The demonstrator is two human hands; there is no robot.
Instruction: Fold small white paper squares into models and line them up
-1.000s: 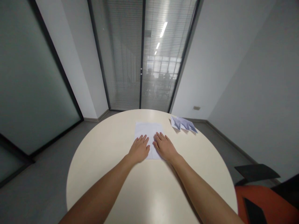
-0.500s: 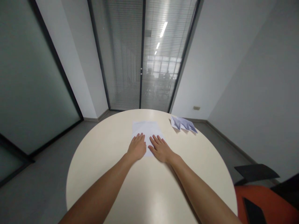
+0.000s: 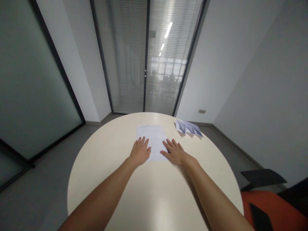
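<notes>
Reaching across the near half of the round table (image 3: 149, 192), both forearms (image 3: 109, 191) are extended toward the middle, while a red chair (image 3: 271, 208) is partly seen at the right, beside the table. The left hand (image 3: 140, 151) is laid palm down over the left side of a white sheet of paper (image 3: 154, 141), its fingers straightened and a little spread, with nothing pinched. The right hand (image 3: 176, 153) is placed palm down over the sheet's near right edge, partly beyond it, with its fingers fanned apart and its thumb pointed inward; nothing is gripped by it either. Between the hands the sheet is left uncovered, lying flat on the table. How firmly it is pressed cannot be told. The step in hand is judged to be the flattening or steadying of the sheet. From here, the next move is thought to call for the paper to be kept from sliding under one palm while the other is freed; for any lifting, an edge would need to be raised by a fingertip. Farther off, near the table's far right rim, folded paper (image 3: 191, 127) is set well apart from the sheet, and beyond the table a glass partition with blinds (image 3: 128, 80) is seen.
</notes>
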